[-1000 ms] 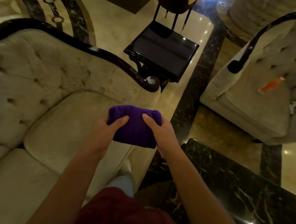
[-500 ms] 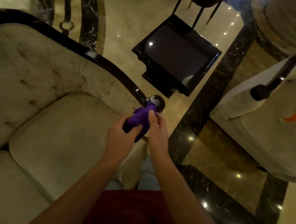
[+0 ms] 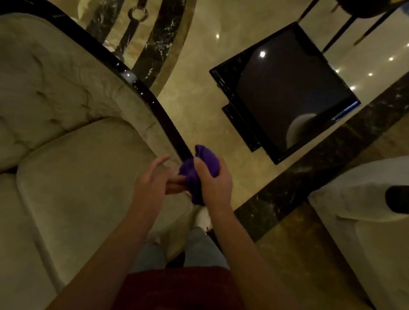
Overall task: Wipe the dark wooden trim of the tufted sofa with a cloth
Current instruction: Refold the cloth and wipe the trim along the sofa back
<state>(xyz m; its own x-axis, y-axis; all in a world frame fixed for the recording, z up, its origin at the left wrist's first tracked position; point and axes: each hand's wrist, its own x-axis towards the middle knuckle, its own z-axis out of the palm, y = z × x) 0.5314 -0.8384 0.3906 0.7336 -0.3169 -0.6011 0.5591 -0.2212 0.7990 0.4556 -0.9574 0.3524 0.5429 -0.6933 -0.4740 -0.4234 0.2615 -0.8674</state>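
At the front end of the sofa [image 3: 76, 170] arm, we hold a bunched purple cloth [image 3: 204, 162] against the dark trim [image 3: 140, 87]. Our right hand [image 3: 215, 182] is closed around the cloth, thumb on top, pressing it where the glossy rail comes down to its lower tip. Our left hand [image 3: 150, 182] is beside it, fingers loosely spread and open, two of them reaching under the cloth and touching it; it grips nothing that we can see.

We look almost straight down. The trim runs as a thin black band from the upper left corner, along the top of the pale tufted back, and slants down to the cloth. All of that length lies bare above the cloth, with small bright reflections on it. We cannot tell from its shine whether any part is already wiped.

Our judgement: the wiping is at its very start, or at one end of a pass. The cloth is in place on the tip of the arm, and the whole rail up toward the back seems left to do. Any trim on the far arm or the base is out of view.

Beyond the arm, on the polished marble floor [image 3: 202, 101], stands a low black worktop [image 3: 288, 88] with a mirror-like top. A second pale seat [image 3: 375, 227] with a dark arm end sits well apart on the right. Our knees and one white shoe show below the hands.
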